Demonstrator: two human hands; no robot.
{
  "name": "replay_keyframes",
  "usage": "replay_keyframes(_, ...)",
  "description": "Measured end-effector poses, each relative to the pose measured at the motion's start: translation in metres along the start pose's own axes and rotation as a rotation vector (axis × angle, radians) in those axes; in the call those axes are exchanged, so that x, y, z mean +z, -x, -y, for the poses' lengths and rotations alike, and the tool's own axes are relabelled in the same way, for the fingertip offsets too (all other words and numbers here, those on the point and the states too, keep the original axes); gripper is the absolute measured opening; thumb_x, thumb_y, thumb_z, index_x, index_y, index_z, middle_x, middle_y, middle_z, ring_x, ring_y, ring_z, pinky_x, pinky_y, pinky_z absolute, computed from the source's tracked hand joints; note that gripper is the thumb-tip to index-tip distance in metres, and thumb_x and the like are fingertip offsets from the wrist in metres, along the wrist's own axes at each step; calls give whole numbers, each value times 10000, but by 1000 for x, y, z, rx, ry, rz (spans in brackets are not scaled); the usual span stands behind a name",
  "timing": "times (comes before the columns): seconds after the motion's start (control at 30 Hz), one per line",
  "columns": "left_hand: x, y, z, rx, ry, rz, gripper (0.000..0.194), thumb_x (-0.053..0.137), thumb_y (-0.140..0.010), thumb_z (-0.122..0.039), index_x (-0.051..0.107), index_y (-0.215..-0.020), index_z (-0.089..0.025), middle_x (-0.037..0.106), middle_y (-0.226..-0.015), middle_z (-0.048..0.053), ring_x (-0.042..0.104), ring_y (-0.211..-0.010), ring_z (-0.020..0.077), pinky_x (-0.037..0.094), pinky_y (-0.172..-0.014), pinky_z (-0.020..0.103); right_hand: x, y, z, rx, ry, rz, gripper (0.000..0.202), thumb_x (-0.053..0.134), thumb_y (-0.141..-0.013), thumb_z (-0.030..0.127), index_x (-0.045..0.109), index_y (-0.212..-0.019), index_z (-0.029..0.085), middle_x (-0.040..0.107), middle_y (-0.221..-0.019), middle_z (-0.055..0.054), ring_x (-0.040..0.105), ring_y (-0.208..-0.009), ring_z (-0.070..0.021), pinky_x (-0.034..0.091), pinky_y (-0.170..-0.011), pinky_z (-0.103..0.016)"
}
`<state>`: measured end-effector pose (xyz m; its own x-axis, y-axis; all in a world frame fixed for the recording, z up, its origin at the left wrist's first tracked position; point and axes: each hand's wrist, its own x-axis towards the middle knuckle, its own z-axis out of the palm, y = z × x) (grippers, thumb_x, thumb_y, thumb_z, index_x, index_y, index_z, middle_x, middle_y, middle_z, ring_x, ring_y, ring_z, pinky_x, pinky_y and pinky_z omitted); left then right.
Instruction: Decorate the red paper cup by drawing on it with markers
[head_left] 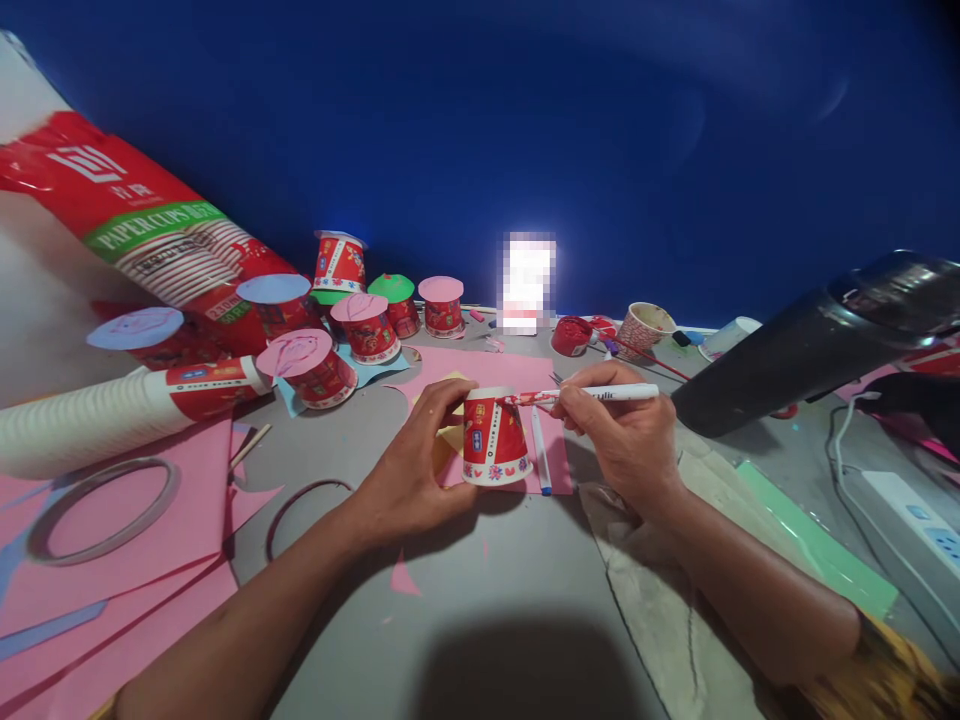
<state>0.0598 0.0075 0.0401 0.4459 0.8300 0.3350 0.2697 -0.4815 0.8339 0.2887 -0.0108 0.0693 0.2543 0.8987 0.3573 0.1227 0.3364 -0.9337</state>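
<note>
A red paper cup [495, 436] with a white, flower-patterned rim stands upside down near the middle of the table. My left hand [416, 460] is wrapped round its left side, thumb low and fingers near the top. In my right hand [626, 430] is a white marker [619, 393], pinched between thumb and fingers. Its red-stained tip end points left and meets the cup's upper right side. A second white marker [541, 450] with a blue end lies on pink paper [559, 465] just right of the cup.
Behind stand several red cups with paper discs [441, 290]. Stacked cups [97, 410], a cup bag [150, 215], pink sheets [172, 520] and a tape roll [105, 510] lie left. On the right are a black bottle [810, 340], a cloth [652, 570] and a power strip [915, 520].
</note>
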Motion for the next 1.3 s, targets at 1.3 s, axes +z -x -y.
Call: replay_keyframes(1.3,1,3,2,-2,48,-9,797,783,-758,-138,469,-1477,-278,524,-1559,148,592,-1460,368,457,-1280,592,-6,-3,-7,-90,50,24,154,837,-873,308,752,-777,222,757,-684,10,736,-607,-155,585,-569,-263)
